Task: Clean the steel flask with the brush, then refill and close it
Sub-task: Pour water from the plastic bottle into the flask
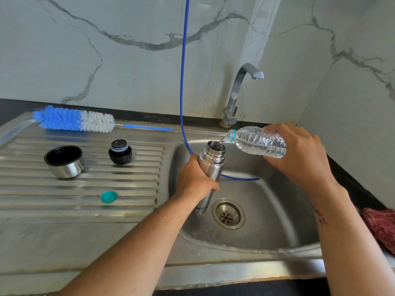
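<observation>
Left hand (195, 178) wrapped round the cylindrical steel flask (211, 167), held upright over the stainless sink basin (267, 210) so spills drain. Right hand (299, 154) gripping a tilted clear plastic water bottle (256, 142), neck just above the flask mouth, pouring. Ample room around the basin. Farther left on the ribbed drainboard (85, 189): teal bottle cap (108, 196), steel cup lid (64, 161), black stopper (120, 151), blue-and-white bottle brush (74, 119), all well apart.

Blue-and-white brush (73, 121), teal cap (108, 196)
</observation>
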Motion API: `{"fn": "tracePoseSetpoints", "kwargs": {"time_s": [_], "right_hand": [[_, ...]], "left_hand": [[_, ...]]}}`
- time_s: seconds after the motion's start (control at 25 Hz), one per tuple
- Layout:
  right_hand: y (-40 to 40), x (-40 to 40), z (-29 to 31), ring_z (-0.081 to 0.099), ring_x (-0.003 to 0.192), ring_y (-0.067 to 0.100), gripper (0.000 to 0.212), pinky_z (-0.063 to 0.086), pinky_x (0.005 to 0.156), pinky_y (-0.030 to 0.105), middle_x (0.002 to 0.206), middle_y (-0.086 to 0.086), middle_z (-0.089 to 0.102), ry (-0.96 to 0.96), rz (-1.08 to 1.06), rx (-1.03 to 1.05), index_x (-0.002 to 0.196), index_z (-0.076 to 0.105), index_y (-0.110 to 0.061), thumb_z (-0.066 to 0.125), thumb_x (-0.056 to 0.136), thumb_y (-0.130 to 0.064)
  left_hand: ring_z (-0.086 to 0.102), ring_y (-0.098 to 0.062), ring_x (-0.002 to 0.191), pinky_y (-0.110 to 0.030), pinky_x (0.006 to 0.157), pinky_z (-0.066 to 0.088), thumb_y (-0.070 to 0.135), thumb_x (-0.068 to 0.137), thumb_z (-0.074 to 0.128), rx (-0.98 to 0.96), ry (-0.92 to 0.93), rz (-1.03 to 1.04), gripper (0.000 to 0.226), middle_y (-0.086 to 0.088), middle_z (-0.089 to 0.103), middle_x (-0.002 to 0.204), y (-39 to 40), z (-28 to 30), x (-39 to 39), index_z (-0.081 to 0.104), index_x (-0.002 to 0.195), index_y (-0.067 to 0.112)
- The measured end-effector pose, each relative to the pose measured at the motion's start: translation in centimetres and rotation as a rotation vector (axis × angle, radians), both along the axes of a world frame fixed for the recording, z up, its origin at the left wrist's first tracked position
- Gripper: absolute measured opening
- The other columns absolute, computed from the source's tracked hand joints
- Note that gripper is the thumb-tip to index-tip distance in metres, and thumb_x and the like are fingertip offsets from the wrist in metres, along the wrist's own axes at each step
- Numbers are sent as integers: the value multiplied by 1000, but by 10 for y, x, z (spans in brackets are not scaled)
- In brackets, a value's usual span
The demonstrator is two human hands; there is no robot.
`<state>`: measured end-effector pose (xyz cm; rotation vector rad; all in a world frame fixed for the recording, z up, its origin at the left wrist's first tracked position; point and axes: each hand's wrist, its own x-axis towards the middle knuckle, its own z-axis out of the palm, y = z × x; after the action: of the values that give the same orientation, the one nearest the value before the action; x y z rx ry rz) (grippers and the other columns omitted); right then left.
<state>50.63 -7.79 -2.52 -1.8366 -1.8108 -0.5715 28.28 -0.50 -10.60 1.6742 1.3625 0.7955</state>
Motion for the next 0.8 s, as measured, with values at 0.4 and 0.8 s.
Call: {"fn": "tracePoseSetpoints", "kwargs": {"time_s": [0.4,0.8], "right_hand": [[0,0,0,64,102,32,51,46,88,49,113,1,69,-11,-12,10,126,63,-23,85,80,-26],[1,1,1,63,101,33,51,43,89,46,114,2,70,-20,-19,30,126,64,-22,85,79,-24]], "left_hand": [[58,-14,87,-18,58,37,12,60,95,-14,-18,-8,66,9,59,96,0,1,-1,53,110,22],[60,-16,88,-22,60,40,13,59,96,-15,-11,-7,67,8,61,98,0,0,-1,53,110,22]]}}
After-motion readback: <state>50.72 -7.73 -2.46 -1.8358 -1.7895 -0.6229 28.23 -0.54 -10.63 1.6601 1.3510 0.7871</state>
